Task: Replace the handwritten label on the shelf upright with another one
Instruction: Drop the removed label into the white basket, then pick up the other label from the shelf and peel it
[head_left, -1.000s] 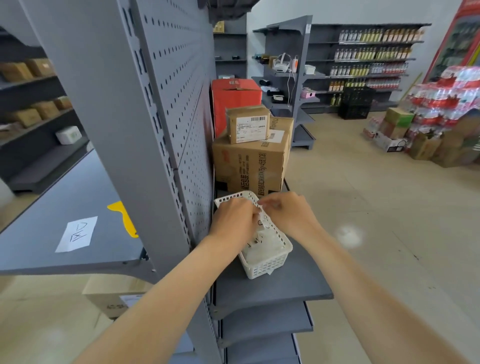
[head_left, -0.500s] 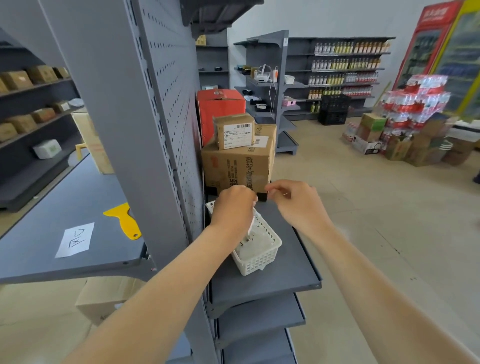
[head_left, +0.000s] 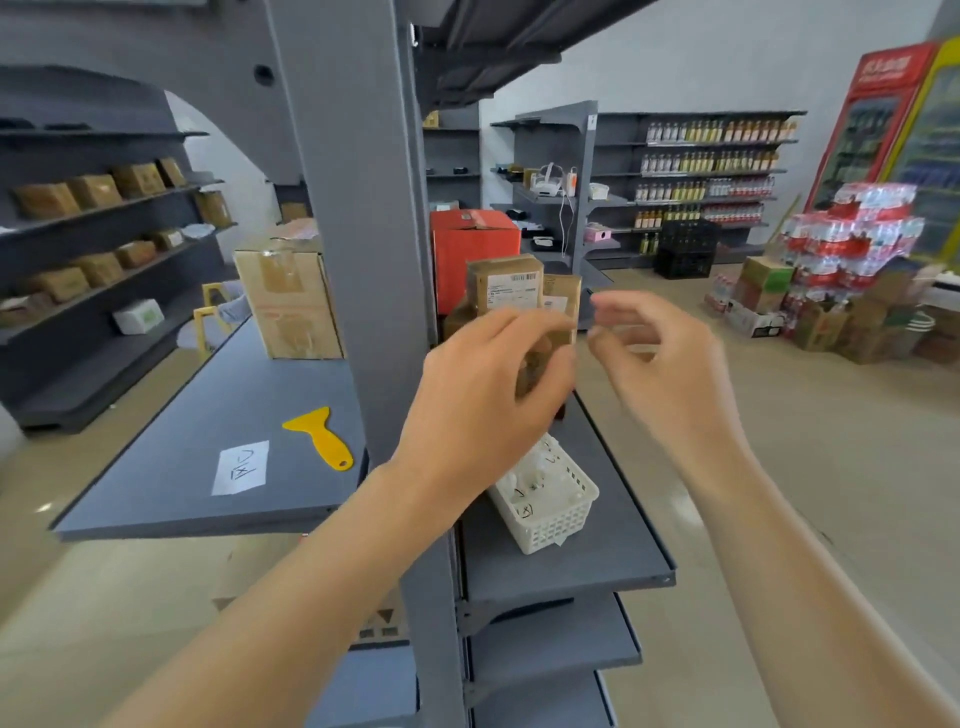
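My left hand (head_left: 483, 400) and my right hand (head_left: 665, 374) are raised side by side, just right of the grey shelf upright (head_left: 358, 260), fingertips almost meeting. The left fingers are curled; motion blur hides whether they pinch anything. The right fingers are loosely apart and I see nothing in them. Below the hands a white plastic basket (head_left: 558, 519) with several handwritten labels stands on the grey shelf (head_left: 597, 561). One handwritten paper label (head_left: 240, 467) lies flat on the left shelf board (head_left: 156, 483), next to a yellow scraper (head_left: 319, 436). I see no label on the upright.
Brown cartons (head_left: 511, 283) and a red box (head_left: 475, 249) stand on the shelf behind my hands. A taped carton (head_left: 285, 301) sits on the left board. Stacked water packs (head_left: 852, 234) and boxes stand on the floor at the right, with open floor between.
Both hands have lifted out of the basket and up in front of the cartons. My head has tilted up, so the basket sits lower in view.
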